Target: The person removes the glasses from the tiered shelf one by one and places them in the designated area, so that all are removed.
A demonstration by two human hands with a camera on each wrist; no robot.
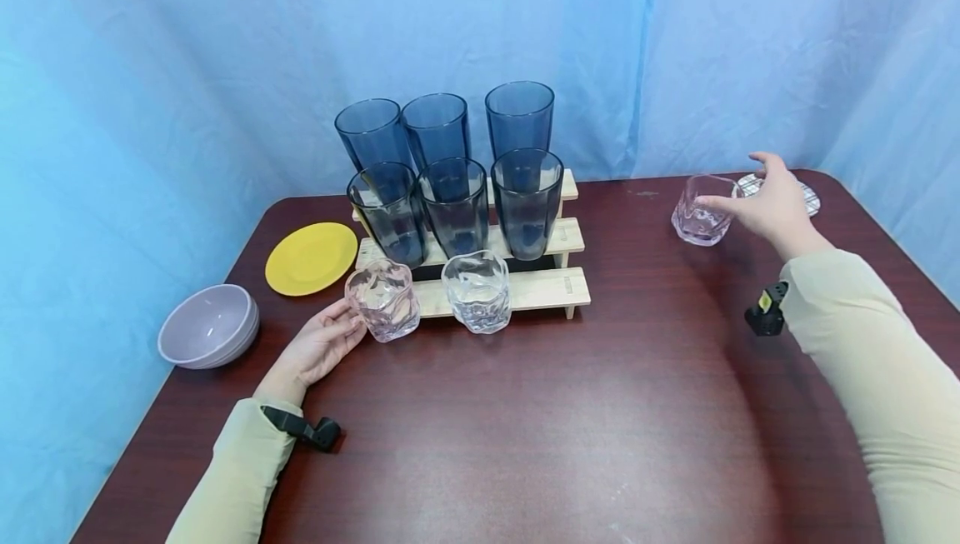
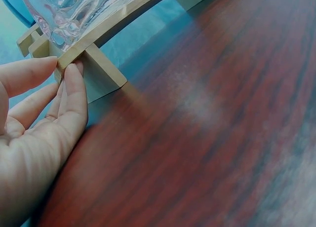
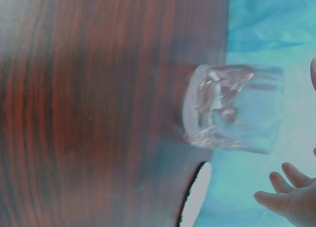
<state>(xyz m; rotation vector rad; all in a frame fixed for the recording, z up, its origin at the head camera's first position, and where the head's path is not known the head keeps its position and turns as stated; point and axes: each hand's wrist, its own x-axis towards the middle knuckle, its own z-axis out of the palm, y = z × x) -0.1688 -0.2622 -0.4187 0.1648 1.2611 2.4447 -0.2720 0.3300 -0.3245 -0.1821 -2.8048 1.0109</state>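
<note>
My left hand pinches the left end of the lowest step of a tiered wooden rack; the left wrist view shows the thumb and fingers at the wood. Just above them on that step sits a wavy pinkish glass, and a clear wavy glass is to its right. At the far right, my right hand is beside a third wavy glass standing on the table. Its fingers are spread; in the right wrist view they stay apart from the glass.
Several tall blue tumblers occupy the rack's upper steps. A yellow plate and a lilac bowl are on the left. Partly behind the right hand lies a round white patterned coaster. Blue curtains hang behind the table.
</note>
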